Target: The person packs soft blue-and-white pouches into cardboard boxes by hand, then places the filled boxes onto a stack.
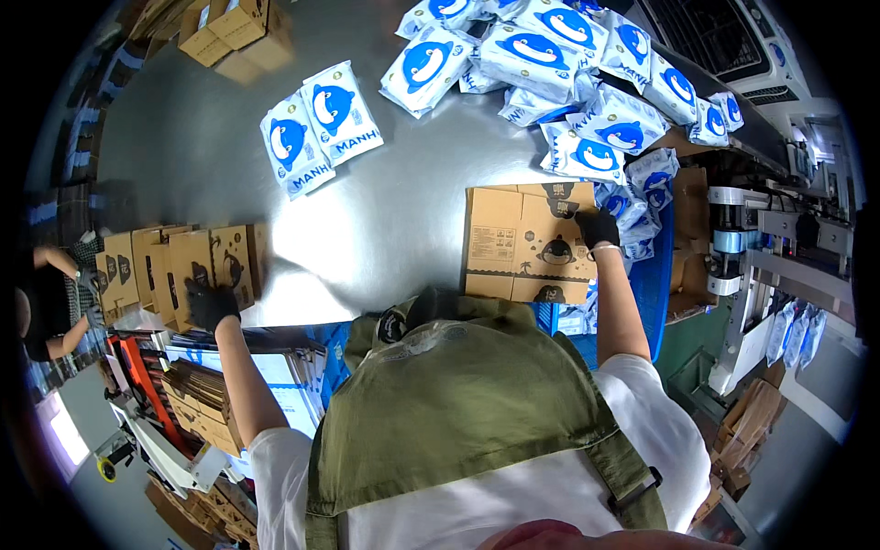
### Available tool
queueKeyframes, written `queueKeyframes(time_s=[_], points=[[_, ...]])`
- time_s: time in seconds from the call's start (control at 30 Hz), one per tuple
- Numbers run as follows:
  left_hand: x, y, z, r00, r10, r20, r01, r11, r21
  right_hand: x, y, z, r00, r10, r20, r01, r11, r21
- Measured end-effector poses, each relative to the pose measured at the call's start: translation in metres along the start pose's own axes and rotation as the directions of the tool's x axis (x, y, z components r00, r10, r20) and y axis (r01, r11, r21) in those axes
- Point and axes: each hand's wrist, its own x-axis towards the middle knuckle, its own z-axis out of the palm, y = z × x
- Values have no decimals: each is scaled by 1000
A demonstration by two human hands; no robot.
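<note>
My left hand [212, 304], in a black glove, is closed at the near edge of a printed cardboard box [229, 264] at the left end of the metal table [357, 220]. That box stands in a close row with several others. In its own black glove, my right hand [599, 227] grips the right edge of a flat-looking cardboard carton [522, 243] at the table's near right. The fingers on its far side are partly hidden. Beyond the carton lies a heap of white and blue soft packs [541, 60], and two more packs [332, 108] lie apart, left of the heap.
A blue crate [653, 298] with more packs stands to the right, under the carton's edge. Open boxes [225, 27] sit at the far left. Folded cardboard [197, 403] is stacked below the table, left. A machine [733, 238] flanks the right. Another person's hand [94, 316] shows far left.
</note>
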Motion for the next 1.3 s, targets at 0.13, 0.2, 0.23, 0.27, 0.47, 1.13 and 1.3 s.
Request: queueKeyframes(time_s=[0.13,0.2,0.23,0.27,0.47,1.13,1.3], points=[[-29,143,-16,889,454,58,-408,845,-347,-17,-12,-2,998,1,-56,10,983,181],[-120,230,-49,637,688,347,-21,466,-884,-13,-19,-1,994,-113,-6,110,954,280],[-155,272,-25,401,796,453,-161,548,-821,-10,-24,0,977,-201,-67,207,972,108],[-155,299,-108,3,805,593,-247,575,-780,26,30,41,936,-350,-31,348,935,-65],[-193,301,-110,496,852,165,260,35,-965,44,3,-12,943,-331,-42,293,761,579],[-143,119,-38,930,210,302,327,-91,-941,-196,-338,0,-53,-956,-287,965,-123,231],[-166,112,-88,953,223,-207,-147,-259,-955,-156,-362,8,-93,-996,12,966,-93,-242]])
